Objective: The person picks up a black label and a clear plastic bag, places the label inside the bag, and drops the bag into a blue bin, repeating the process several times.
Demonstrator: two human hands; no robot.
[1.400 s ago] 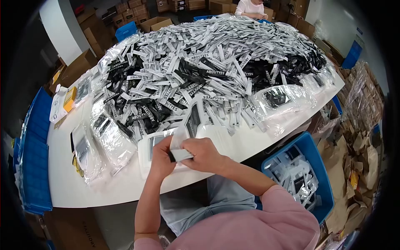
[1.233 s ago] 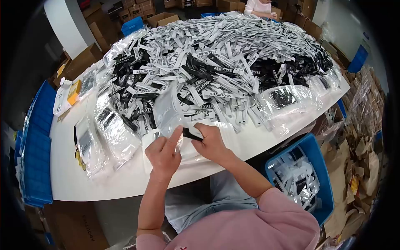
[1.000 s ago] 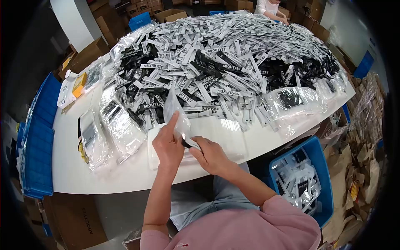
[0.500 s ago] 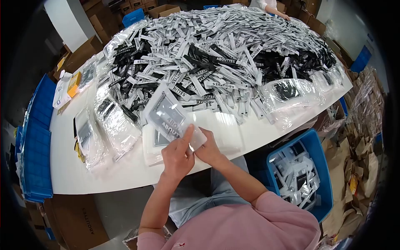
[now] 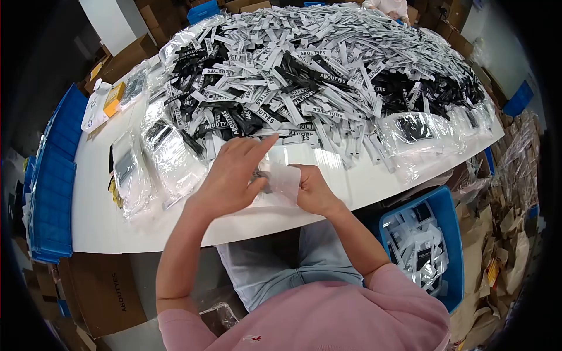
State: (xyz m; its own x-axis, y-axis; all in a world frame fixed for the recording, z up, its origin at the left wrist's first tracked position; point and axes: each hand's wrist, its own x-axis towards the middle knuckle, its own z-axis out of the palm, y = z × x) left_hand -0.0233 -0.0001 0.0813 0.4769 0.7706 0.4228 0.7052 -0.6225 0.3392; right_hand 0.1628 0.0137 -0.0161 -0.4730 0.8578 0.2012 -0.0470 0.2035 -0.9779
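Observation:
A small frosted plastic bag [image 5: 285, 182] with dark printing is held low over the near edge of the white table. My right hand [image 5: 316, 190] pinches its right end between thumb and fingers. Over the bag's left part lies my left hand [image 5: 231, 178], fingers stretched out and thumb apart, hiding much of the print. Behind the hands is a stack of clear bags [image 5: 328, 167] on the table. Just beyond rises a large heap of slim white and black packets [image 5: 316, 88] lettered ABOUTYES.
Clear-wrapped bundles [image 5: 170, 155] lie at left, another wrapped bundle [image 5: 413, 131] at right. A blue bin [image 5: 453, 234] with filled bags stands at my lower right. Blue crates [image 5: 51, 181] line the left side. Across the table is another person [image 5: 389, 7].
My left hand has let go of the bag's lower end and spread its fingers over it. The bag has gone from raised and tilted to lower, its print now mostly covered.

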